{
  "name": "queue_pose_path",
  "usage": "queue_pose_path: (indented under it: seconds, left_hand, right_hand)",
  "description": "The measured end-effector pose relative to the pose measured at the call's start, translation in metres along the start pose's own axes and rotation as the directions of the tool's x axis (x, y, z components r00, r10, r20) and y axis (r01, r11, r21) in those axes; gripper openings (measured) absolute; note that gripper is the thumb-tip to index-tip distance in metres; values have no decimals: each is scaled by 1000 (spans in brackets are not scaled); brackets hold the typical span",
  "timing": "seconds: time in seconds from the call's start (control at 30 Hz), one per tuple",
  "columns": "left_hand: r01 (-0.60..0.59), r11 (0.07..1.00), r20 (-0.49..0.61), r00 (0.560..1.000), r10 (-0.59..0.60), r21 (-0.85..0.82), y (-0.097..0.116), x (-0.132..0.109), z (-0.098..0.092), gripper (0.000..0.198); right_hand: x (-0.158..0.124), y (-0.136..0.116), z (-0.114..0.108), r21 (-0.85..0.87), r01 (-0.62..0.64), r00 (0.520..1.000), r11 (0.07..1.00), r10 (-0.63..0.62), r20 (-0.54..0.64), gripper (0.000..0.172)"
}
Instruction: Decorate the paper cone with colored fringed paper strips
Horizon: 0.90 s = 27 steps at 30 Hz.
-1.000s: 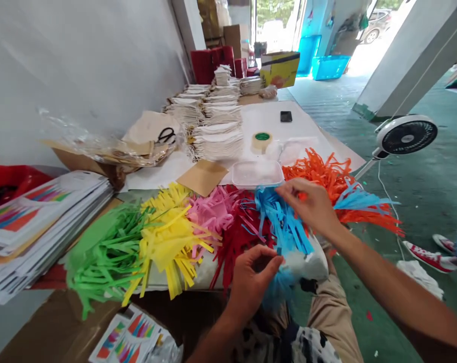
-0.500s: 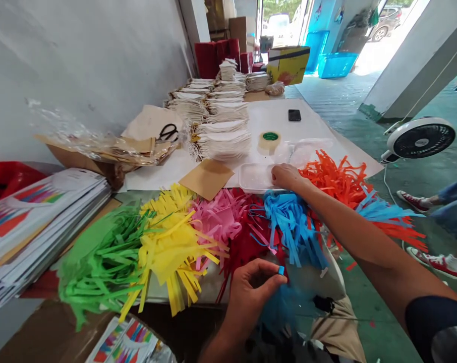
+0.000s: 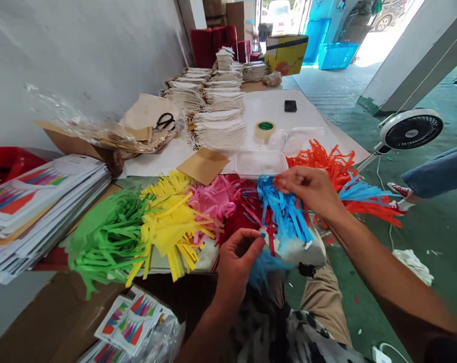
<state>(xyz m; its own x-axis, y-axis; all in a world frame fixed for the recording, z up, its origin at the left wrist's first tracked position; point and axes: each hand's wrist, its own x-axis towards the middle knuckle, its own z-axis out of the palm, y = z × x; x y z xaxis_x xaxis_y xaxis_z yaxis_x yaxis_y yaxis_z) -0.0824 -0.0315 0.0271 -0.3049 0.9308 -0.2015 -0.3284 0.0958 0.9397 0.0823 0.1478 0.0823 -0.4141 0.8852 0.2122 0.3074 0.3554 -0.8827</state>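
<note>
My left hand (image 3: 238,262) — thumb and forefinger pinching a blue tassel (image 3: 265,267), its blurred strips hanging below, nearer me than the blue pile (image 3: 291,219). My right hand (image 3: 311,189) — at that pile, fingers bent; whether gripping, I cannot tell. Leftward: red pile (image 3: 240,223), pink pile (image 3: 215,200), yellow pile (image 3: 164,229), green pile (image 3: 111,239).

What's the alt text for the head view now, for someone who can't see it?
The left hand pinches blue strips by one end; the right hand is at a blue strip pile. A green pile, yellow pile, pink pile, dark red pile and orange pile lie nearby, with a clear tray and tape roll beyond.
</note>
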Motion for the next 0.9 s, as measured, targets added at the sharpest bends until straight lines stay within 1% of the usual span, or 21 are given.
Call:
queue_pose_path:
  seconds: [0.03,0.07,0.13,0.2,0.27,0.37,0.5,0.6,0.7,0.8,0.9]
  left_hand:
    - [-15,1000,11,1000,15,17,1,-2,3,33]
    - [-25,999,28,999,24,34,1,-5,7,32]
    - [-29,997,78,997,24,65,3,-11,16,30]
    - [-31,996,134,991,19,89,4,-18,26,28]
    - [-40,993,174,985,21,108,5,-25,36,25]
    - [-63,989,205,978,34,136,4,-34,48,23]
    - [-129,974,236,968,83,186,2,-41,56,20]
    - [-158,960,251,963,98,229,2,-43,57,20]
    - [-197,944,265,956,125,265,1,-45,58,19]
    - [-189,952,250,960,127,239,-2,-46,58,16]
    - [-174,966,219,967,131,189,-6,-48,56,18]
  right_hand:
    - [-27,-6,1,126,-4,1000,992,6,-19,25]
    - [-53,-10,3,206,-15,999,978,24,-40,23]
    - [-95,-13,8,280,-46,996,959,67,-66,19]
    - [-125,-8,14,366,-37,989,930,85,-117,12]
    - [-143,-2,20,461,-13,980,888,103,-172,8]
    - [-157,5,24,547,-4,968,837,140,-207,7]
    - [-169,5,23,543,-20,960,839,168,-225,10]
    - [-175,6,23,498,-29,953,867,174,-247,14]
    - [-181,9,25,471,-40,951,881,179,-254,12]
    - [-187,11,28,481,-66,947,874,207,-246,10]
    - [-192,10,31,495,-107,938,862,253,-238,14]
